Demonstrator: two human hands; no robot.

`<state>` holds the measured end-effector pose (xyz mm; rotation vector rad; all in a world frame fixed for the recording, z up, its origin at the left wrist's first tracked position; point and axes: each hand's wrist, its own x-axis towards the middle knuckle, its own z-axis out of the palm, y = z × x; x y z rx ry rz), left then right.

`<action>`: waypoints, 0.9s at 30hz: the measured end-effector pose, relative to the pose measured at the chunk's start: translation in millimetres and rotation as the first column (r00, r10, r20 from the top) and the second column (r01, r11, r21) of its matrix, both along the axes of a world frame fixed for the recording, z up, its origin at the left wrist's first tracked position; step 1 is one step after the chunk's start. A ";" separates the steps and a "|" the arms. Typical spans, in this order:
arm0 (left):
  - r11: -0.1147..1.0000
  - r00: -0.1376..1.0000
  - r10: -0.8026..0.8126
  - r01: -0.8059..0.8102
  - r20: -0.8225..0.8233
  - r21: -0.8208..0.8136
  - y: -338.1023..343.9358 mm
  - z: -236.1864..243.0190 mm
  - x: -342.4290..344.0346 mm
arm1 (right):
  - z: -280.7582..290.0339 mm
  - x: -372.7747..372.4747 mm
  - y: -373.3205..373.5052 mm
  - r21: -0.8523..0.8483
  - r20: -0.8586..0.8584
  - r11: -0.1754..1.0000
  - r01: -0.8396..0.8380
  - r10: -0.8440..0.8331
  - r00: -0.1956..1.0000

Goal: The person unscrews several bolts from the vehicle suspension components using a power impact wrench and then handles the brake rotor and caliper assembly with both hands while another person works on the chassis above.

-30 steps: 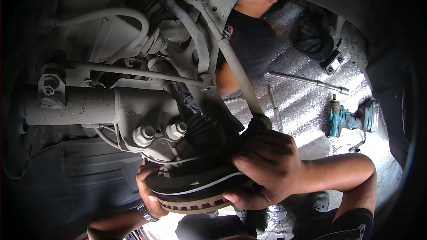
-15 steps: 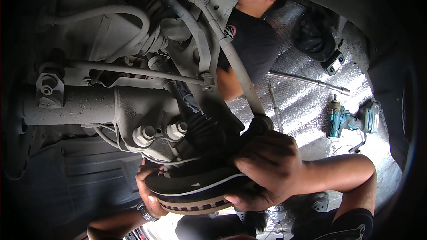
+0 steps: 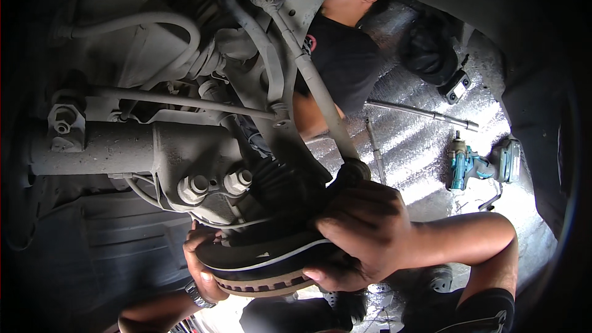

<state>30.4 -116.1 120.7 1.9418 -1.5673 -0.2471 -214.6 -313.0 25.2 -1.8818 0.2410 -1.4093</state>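
Note:
A vented brake disc (image 3: 265, 274) sits at the lower middle, its slotted edge toward me. My left hand (image 3: 202, 262), with a metal watch (image 3: 198, 295) on the wrist, grips the disc's left edge. My right hand (image 3: 364, 234) is wrapped round its right side, thumb along the rim and fingers over the back. Just beyond the disc are a strut (image 3: 123, 148) with two large bolts (image 3: 216, 185) and a thin cable (image 3: 228, 225). Above my right hand, a tie rod (image 3: 311, 74) ends in a dark joint (image 3: 354, 171). The disc's centre is hidden from me.
A co-worker in a black shirt (image 3: 345, 55) is beyond the suspension arms. On the silvery mat (image 3: 407, 142) lie a teal cordless impact wrench (image 3: 468, 166), a long metal bar (image 3: 425, 114), a ratchet (image 3: 375, 145) and a black cap (image 3: 428, 55). A dark wheel-arch liner (image 3: 123, 228) is at left.
The whole view has shifted slightly, so everything appears a little farther left. Both hands keep their grip on the brake disc.

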 end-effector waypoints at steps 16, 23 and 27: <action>0.999 0.999 0.038 -0.038 -0.021 -0.001 0.2 -1.1 0.0 | 0.1 1.0 -1.1 0.004 0.013 1.000 0.029 -0.029 0.999; 0.999 0.999 0.041 -0.041 0.001 0.015 -0.3 0.5 -0.8 | 0.7 1.5 -2.3 0.009 0.017 1.000 0.017 -0.017 1.000; 0.999 0.999 0.039 -0.039 0.001 0.019 -1.3 1.4 -1.1 | 1.7 0.4 -2.8 0.014 0.019 1.000 0.010 -0.011 1.000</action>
